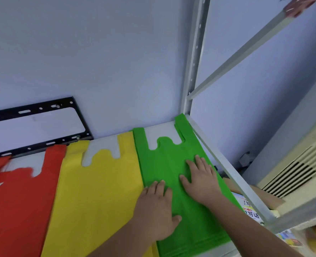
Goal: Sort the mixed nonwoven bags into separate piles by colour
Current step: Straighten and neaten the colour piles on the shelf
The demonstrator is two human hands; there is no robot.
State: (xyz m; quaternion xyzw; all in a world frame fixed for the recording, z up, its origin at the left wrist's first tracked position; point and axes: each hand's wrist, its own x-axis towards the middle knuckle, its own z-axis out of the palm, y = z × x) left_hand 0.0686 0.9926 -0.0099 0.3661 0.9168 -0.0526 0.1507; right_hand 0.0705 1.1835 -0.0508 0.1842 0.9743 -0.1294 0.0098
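At the far left a red bag (20, 201) lies flat on the shelf (161, 130), its handle loops pointing toward the wall, where a black bracket (33, 110) is fixed. Just beside it lies a yellow bag (98, 191), whose left edge touches or slightly overlaps the red one. Next comes a green bag (172, 156), lying over the yellow bag's right edge and reaching to the rack post (194, 62) at the shelf's corner. Whether each colour is a single bag or a stack of several cannot be told from this angle.

The person's left hand (157, 206) rests palm down on the green bag near its left edge. The right hand (201, 179) lies flat further up and to the right. Neither grip pinches anything; both are spread, fingers straight, pressing the fabric down.

The material looks light, thin and limp, with a matte surface that probably clings a little rather than sliding freely. A bag would likely sag and fold if lifted from its middle. The handle loops or a side edge seem the better places to take hold. Smoothing with flat palms suits it, since it creases easily but is not fragile.
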